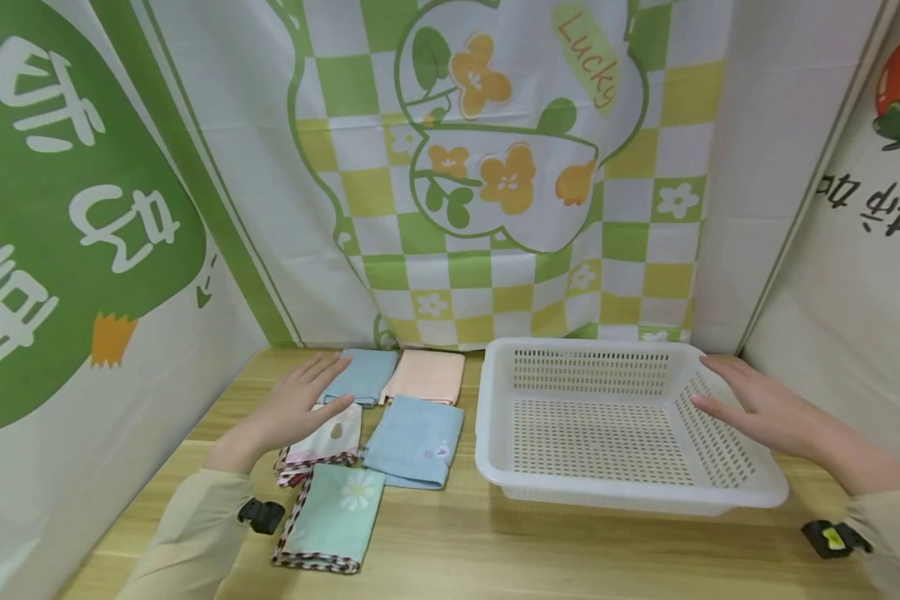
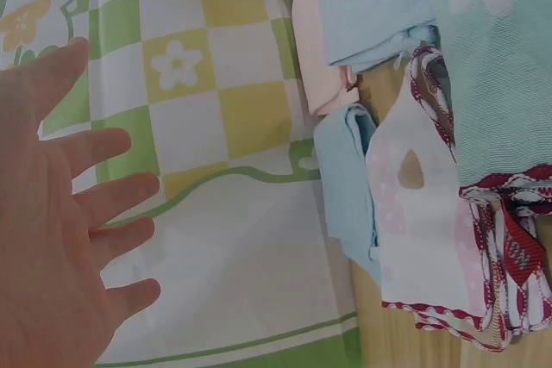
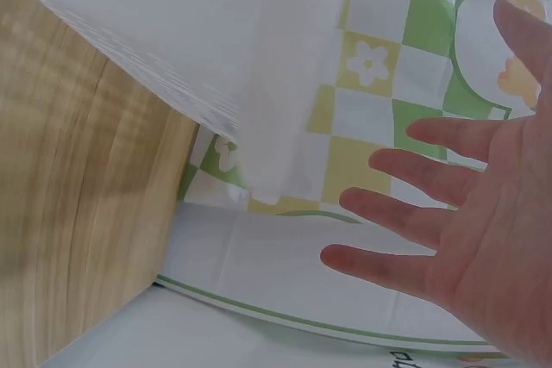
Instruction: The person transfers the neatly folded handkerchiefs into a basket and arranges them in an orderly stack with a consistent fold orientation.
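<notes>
My left hand (image 1: 296, 408), fingers spread and straight, hovers over the folded cloths at the left of the table. Beneath or beside it lie a blue cloth (image 1: 371, 371), a white cloth with a checked edge (image 1: 337, 433) and a peach cloth (image 1: 427, 377). A second blue cloth (image 1: 416, 437) and a mint-green cloth with a daisy (image 1: 337, 512) lie nearer the front. On the right, my right hand (image 1: 765, 408) is held with straight, spread fingers at the right rim of a white plastic basket (image 1: 495, 467). Neither hand holds anything, as both wrist views show.
The wooden table (image 1: 540, 550) meets a printed curtain (image 1: 510, 283) at the back. White side panels with green lettering stand at the left (image 1: 210, 333) and a white panel at the right (image 1: 855, 308). Black wrist devices (image 1: 262, 515) sit on both sleeves.
</notes>
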The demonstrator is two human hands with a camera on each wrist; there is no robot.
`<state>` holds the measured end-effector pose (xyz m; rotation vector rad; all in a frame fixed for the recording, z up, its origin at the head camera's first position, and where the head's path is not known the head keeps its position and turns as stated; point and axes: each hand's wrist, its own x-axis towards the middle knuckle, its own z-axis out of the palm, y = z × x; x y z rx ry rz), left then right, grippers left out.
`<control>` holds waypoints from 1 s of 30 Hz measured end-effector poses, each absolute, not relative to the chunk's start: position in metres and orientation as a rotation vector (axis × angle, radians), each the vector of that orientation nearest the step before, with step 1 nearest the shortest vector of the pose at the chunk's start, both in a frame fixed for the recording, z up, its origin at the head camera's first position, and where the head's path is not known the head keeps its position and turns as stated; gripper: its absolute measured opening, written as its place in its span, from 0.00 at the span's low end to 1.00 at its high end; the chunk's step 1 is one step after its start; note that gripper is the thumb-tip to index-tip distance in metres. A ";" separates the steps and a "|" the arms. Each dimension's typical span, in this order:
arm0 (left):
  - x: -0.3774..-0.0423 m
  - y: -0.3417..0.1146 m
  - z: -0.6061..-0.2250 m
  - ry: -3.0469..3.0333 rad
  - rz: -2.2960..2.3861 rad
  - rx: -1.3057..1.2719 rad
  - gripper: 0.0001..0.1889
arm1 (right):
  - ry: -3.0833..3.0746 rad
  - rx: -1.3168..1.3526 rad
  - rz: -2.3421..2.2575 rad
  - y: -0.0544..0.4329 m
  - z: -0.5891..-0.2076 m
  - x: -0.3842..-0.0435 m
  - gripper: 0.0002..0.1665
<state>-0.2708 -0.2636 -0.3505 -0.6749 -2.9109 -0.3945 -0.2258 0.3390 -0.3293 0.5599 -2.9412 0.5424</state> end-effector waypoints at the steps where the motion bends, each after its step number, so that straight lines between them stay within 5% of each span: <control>1: -0.271 -0.264 -0.351 -2.912 -0.401 -0.672 0.36 | -2.938 0.561 0.540 0.339 -0.330 -0.226 0.44; 30: -0.260 -0.282 -0.374 -2.903 -0.517 -0.635 0.34 | -2.941 0.448 0.592 0.359 -0.346 -0.213 0.41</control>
